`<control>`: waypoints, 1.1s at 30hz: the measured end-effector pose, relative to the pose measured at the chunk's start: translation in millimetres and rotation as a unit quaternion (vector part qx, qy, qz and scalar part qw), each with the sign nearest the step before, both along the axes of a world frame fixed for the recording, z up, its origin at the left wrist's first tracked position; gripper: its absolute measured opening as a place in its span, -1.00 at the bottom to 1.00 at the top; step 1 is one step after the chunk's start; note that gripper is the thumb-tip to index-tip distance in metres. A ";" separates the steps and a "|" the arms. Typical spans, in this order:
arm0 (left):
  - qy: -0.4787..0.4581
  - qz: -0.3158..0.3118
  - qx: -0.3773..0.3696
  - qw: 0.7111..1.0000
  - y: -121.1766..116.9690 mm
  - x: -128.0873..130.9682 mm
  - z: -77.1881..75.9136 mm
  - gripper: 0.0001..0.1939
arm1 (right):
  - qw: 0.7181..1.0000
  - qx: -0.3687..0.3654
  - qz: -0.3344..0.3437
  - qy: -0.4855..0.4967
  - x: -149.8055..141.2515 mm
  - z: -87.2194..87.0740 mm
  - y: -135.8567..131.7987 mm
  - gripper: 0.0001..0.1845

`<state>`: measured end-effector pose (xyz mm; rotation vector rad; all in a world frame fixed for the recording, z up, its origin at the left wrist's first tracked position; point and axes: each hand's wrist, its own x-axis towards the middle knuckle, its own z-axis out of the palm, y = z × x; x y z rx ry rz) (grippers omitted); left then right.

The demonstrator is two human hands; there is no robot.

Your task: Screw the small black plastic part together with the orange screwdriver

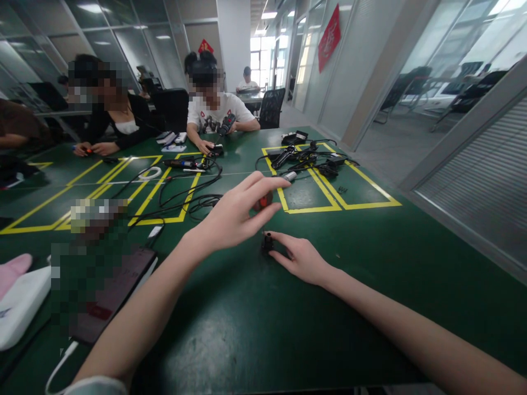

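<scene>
My left hand (230, 214) is raised above the table, its fingers closed around the dark and red handle of a screwdriver (264, 202). The thin shaft points down, and its tip meets or nearly meets a small black part (267, 242); the exact contact is too small to tell. Just below and to the right, my right hand (302, 257) pinches that black part between thumb and index finger, holding it upright on the green table (247, 329). Most of the screwdriver's handle is hidden behind my left fingers.
A phone (113, 296) with a cable and a white device (24, 307) lie at left. Black cables (185, 206) and a black tool (185, 163) lie beyond. Several black tools (288, 156) sit inside yellow tape at right, near small screws (341, 190). Two co-workers (218, 112) work across the table.
</scene>
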<state>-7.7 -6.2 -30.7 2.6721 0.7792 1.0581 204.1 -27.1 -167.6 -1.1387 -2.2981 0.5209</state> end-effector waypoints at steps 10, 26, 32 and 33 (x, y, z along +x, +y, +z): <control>0.229 0.104 -0.144 0.957 48.6 -13.2 -50.6 -0.79 | 0.998 -0.063 -0.025 0.003 -4.6 2.1 3.8 -0.57; 0.099 0.041 0.042 0.993 33.0 -14.1 -125.4 -0.74 | 0.948 -0.232 -0.002 0.216 -0.6 4.4 11.5 -0.57; 0.066 -0.024 0.104 0.992 29.1 -12.9 -125.8 -0.73 | 0.895 -0.349 0.046 0.273 5.7 7.4 13.4 -0.53; 0.067 -0.033 0.106 0.992 29.2 -13.1 -125.0 -0.73 | 0.894 -0.354 0.050 0.271 6.8 7.7 13.8 -0.52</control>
